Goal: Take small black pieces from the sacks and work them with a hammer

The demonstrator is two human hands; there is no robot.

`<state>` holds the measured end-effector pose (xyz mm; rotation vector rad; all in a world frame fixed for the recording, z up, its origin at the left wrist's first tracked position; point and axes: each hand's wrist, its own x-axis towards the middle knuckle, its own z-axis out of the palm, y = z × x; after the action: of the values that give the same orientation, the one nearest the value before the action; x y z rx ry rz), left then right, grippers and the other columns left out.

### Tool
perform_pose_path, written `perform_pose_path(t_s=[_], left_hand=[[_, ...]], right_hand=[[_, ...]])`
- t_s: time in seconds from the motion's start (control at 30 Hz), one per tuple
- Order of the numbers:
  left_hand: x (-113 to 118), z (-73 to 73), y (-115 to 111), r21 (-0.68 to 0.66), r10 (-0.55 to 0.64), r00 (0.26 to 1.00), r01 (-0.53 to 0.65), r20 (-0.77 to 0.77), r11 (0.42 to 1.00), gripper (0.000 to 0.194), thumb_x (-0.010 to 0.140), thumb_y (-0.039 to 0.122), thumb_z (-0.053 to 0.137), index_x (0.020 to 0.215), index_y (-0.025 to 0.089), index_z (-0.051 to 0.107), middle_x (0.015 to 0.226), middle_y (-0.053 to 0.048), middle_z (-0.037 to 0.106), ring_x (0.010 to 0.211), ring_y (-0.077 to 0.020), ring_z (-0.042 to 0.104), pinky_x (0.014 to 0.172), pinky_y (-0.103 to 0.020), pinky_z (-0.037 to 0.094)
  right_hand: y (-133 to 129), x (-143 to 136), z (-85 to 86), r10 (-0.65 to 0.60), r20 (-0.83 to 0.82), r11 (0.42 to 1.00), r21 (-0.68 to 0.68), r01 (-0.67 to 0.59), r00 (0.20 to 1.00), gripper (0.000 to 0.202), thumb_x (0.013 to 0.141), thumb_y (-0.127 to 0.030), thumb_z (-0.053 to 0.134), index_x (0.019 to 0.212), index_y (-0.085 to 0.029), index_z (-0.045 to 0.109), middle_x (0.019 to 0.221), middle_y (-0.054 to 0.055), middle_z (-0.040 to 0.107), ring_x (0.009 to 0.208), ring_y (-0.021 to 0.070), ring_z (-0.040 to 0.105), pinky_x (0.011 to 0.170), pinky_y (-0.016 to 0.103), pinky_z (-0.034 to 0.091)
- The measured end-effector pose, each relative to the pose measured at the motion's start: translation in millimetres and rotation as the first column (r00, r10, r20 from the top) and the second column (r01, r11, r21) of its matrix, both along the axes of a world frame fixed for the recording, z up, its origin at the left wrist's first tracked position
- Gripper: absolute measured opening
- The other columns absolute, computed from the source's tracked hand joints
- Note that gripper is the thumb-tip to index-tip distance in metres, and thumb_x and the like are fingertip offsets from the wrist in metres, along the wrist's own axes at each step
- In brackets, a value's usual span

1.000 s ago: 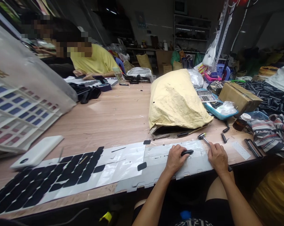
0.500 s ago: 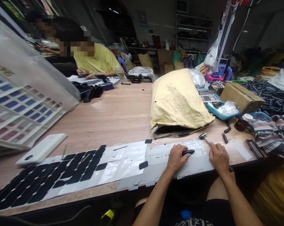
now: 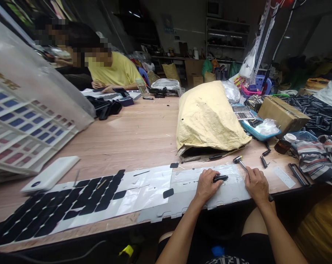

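My left hand (image 3: 208, 184) is closed on a small black cylindrical part (image 3: 220, 178), which pokes out to the right past my fingers. It holds the part low over a grey-white mat (image 3: 232, 190) at the table's front edge. In my right hand (image 3: 257, 185) is a small hammer (image 3: 238, 160). Its metal head with a yellowish tip points away from me, left of the fist, and the dark handle end shows below. A white sheet (image 3: 144, 190) with rows of black rounded stickers (image 3: 94, 194) lies left of the mat.
A yellow woven sack (image 3: 210, 113) lies behind the mat, its dark mouth facing me. To the right are a cardboard box (image 3: 284, 113), a blue tray (image 3: 261, 132) and a brown jar (image 3: 283, 145). A white crate (image 3: 25, 132) stands left. Across the table sits a person in yellow (image 3: 123, 69).
Both hands stay in nearly the same place. The black part looks slightly turned in my left hand; the whole view has shifted very little.
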<state>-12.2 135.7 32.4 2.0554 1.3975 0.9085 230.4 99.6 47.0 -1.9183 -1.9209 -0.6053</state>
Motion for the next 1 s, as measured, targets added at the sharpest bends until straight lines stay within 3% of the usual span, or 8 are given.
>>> perform_pose_path(t_s=[0.33,0.57,0.73,1.0], left_hand=[[-0.2,-0.2,0.7,-0.006,-0.002,1.0,0.002,0.002,1.0,0.014,0.083,0.027,0.074,0.096,0.024,0.072,0.091,-0.004,0.065,0.092,-0.0231,0.054,0.083,-0.036,0.043],[0.3,2.9,-0.1,-0.01,0.008,1.0,-0.007,0.02,1.0,0.026,0.078,0.021,0.075,0.102,0.024,0.067,0.089,-0.002,0.065,0.09,-0.0231,0.055,0.082,-0.036,0.043],[1.2,2.2,0.9,0.0,0.009,1.0,-0.009,0.009,1.0,0.015,0.082,0.023,0.071,0.096,0.023,0.068,0.093,-0.003,0.066,0.092,-0.0231,0.055,0.084,-0.036,0.043],[0.9,3.2,3.6,-0.005,-0.013,1.0,0.013,0.005,1.0,0.016,0.083,0.028,0.073,0.098,0.025,0.075,0.089,-0.004,0.065,0.09,-0.0228,0.054,0.083,-0.037,0.043]], right_hand=[[0.5,0.3,-0.8,-0.003,0.004,1.0,-0.002,0.003,1.0,0.034,0.094,-0.019,0.048,0.125,-0.02,0.064,0.092,0.006,0.06,0.085,0.0211,0.049,0.074,0.032,0.035],[0.8,0.9,-1.1,0.0,-0.009,1.0,-0.004,0.0,1.0,0.034,0.094,-0.021,0.049,0.125,-0.02,0.064,0.093,0.007,0.06,0.085,0.0212,0.049,0.075,0.033,0.035],[2.0,1.6,-1.3,-0.006,-0.016,1.0,-0.011,0.006,1.0,0.033,0.095,-0.022,0.05,0.124,-0.021,0.064,0.093,0.006,0.06,0.085,0.0208,0.049,0.074,0.032,0.035],[4.5,5.8,1.3,0.031,-0.042,0.998,-0.054,-0.033,0.999,0.032,0.097,-0.02,0.047,0.122,-0.021,0.066,0.09,0.006,0.062,0.085,0.0201,0.053,0.072,0.031,0.037]])
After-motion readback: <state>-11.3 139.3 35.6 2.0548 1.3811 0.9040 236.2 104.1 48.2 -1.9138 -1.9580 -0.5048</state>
